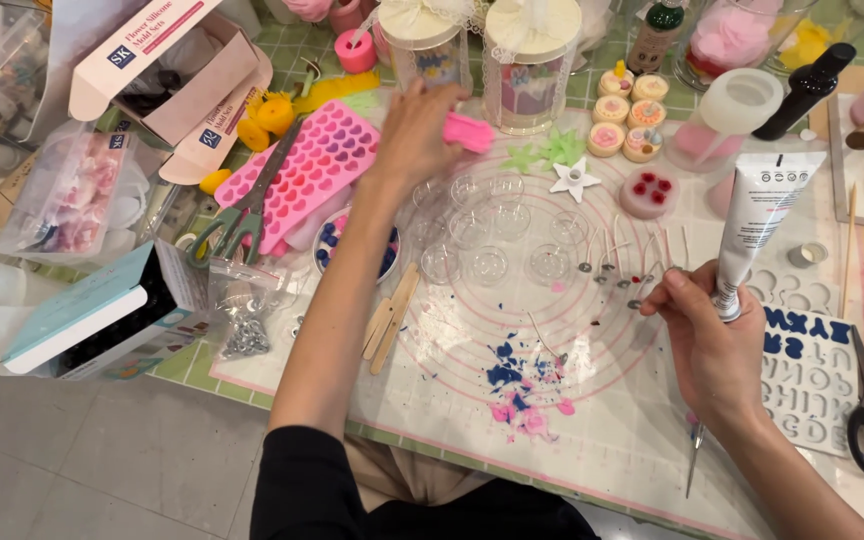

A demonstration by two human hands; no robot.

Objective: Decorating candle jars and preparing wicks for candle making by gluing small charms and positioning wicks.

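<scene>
Seen from the head camera, the person's left hand (414,130) and right hand (712,345) are both bare, with no gloves, rings, watch or bracelet showing on fingers or wrists. The forearms are uncovered too; on the left arm a black sleeve (302,480) begins only above the elbow, just below the near edge of the white baking mat (592,420), and it looks plain and close-fitting, with no print or seam detail to be made out. Between the arms, below that same mat edge, a strip of beige garment (392,480) shows over more black cloth (482,515) at the bottom of the view.
</scene>
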